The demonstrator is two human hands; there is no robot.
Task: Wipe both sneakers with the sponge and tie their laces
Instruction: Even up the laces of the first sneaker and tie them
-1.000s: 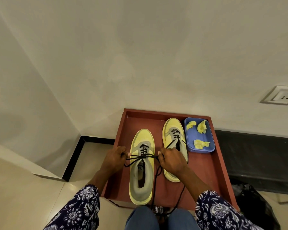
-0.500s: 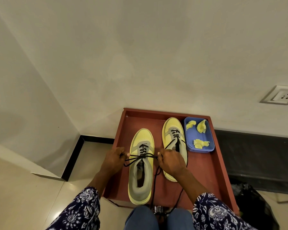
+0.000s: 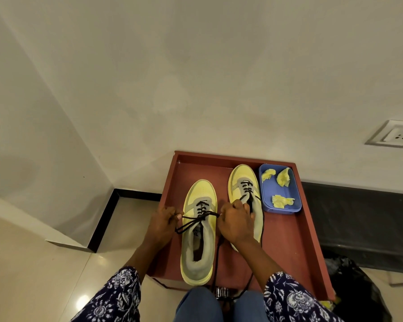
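Glossy cream floor tile [image 3: 56, 263] at left, black skirting [image 3: 107, 219] along the wall foot. Left sleeve [image 3: 112, 296] in navy cloth with white floral print.

Left hand [image 3: 161, 223] sits over the left edge of the red-brown tray [image 3: 291, 242], fingers curled, pinching a loop of thin black lace [image 3: 191, 223]. The lace runs taut across the left sneaker [image 3: 199, 231] to the right hand [image 3: 234, 223].

Left sneaker: pale yellow upper, grey panels, thick yellow sole, fuzzy grey lining round the opening. It lies lengthwise in the tray's left half, heel at the near edge, toe pointing to the far edge.

Right hand is fisted, fingers closed on the other end of the same lace, knuckles lying over the second sneaker.

Right sneaker [image 3: 242, 180] of the same make, set nearer the far edge, touching or just beside the blue tub; its heel is hidden under the right hand. Its black lace ends trail loose toward the near edge.

Blue plastic tub [image 3: 265, 203], rectangular with rounded corners, in the tray's far right corner. Three torn, crumpled yellow sponge pieces [image 3: 282, 201] lie inside.

White wall socket [image 3: 396, 135] far right. Black crinkled bag [image 3: 358, 289] by the tray's near right corner.
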